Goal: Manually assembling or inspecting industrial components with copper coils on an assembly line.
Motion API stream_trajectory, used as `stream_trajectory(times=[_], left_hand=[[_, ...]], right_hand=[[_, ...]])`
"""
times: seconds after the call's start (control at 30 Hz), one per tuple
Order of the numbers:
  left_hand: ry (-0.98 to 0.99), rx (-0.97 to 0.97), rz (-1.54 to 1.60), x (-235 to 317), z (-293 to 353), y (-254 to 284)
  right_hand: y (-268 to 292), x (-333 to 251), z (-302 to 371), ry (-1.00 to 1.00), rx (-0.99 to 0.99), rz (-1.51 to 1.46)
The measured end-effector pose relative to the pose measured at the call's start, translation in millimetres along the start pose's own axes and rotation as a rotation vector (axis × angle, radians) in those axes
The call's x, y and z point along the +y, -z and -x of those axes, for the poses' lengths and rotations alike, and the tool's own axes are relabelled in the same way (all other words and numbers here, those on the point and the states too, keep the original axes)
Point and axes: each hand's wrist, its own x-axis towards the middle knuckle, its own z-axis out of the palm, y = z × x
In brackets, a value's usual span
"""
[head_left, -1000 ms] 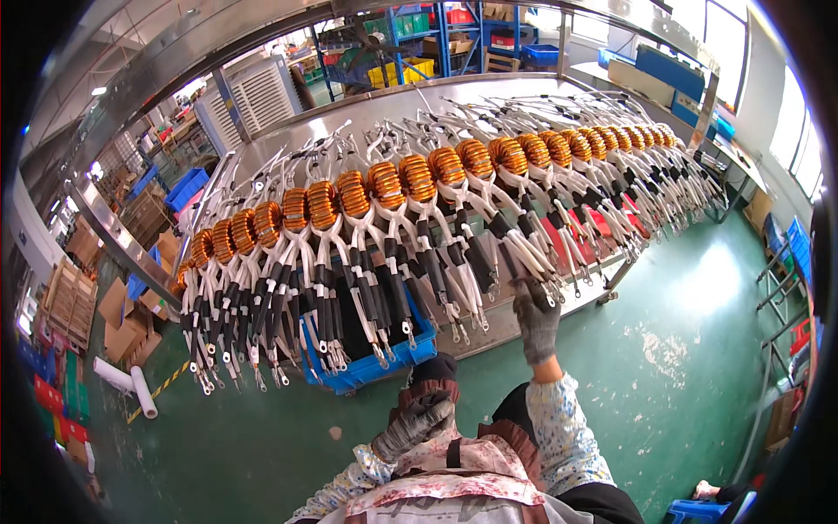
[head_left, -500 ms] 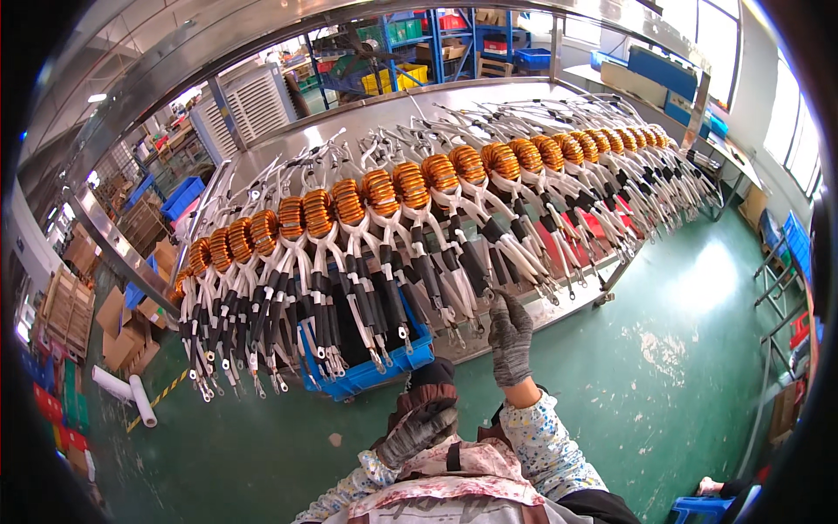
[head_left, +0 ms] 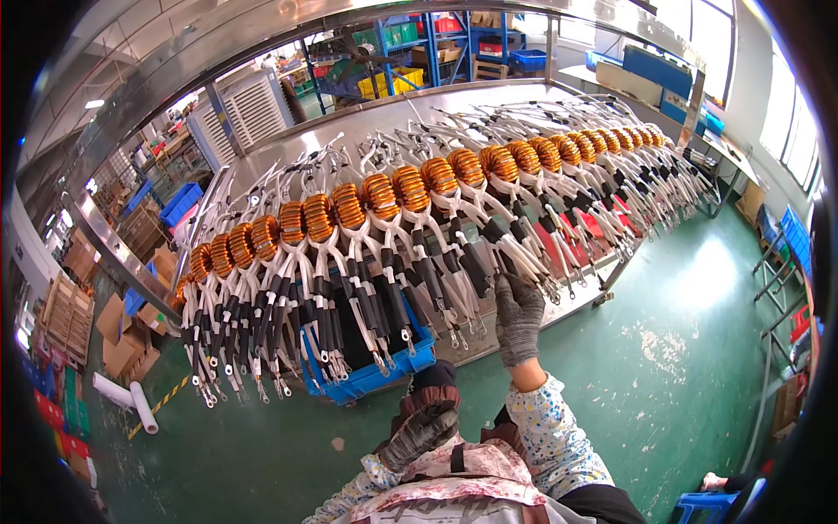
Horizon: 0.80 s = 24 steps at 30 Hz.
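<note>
A long row of copper-wound toroidal coils [head_left: 410, 188] lies across a metal table, each with white leads running forward. The leads carry black sleeves and end in metal lugs [head_left: 406, 335], hanging past the near edge. My right hand [head_left: 521, 321], in a grey knit glove, is at the lead ends right of the middle. Its fingers are closed around a cable lead [head_left: 500, 259], whose tip they hide. My left hand [head_left: 421, 438], in a darker grey glove, stays low in front of my body with its fingers curled; what they hold, if anything, is hidden.
A blue crate [head_left: 377, 377] stands under the hanging leads, and a red surface [head_left: 559, 240] shows behind other leads. The steel table [head_left: 367, 122] has an upright frame [head_left: 118, 240] at its left. White rolls [head_left: 143, 408] and cardboard boxes [head_left: 122, 341] rest on the green floor.
My right hand has moved slightly up and right, farther in among the lead ends, and its fingers have closed there. My left hand stays about where it was.
</note>
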Motion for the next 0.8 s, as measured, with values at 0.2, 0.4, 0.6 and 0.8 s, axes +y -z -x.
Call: stream_trajectory(times=[0.2, 0.4, 0.6, 0.8], left_hand=[[0.091, 0.117, 0.171, -10.7, 1.7, 5.0], [0.004, -0.089, 0.297, -30.6, 1.5, 22.3], [0.087, -0.037, 0.343, -34.0, -2.9, 23.4], [0.306, 0.395, 0.076, -2.1, 6.1, -12.3]], right_hand=[[-5.7, 7.5, -10.8, 0.3, 0.096, 0.477], [4.0, 1.4, -30.3, -0.237, -0.089, 0.001], [17.0, -1.9, -28.0, -0.782, -0.375, -0.861], [-11.4, 10.4, -15.4, 0.038, -0.121, 0.059]])
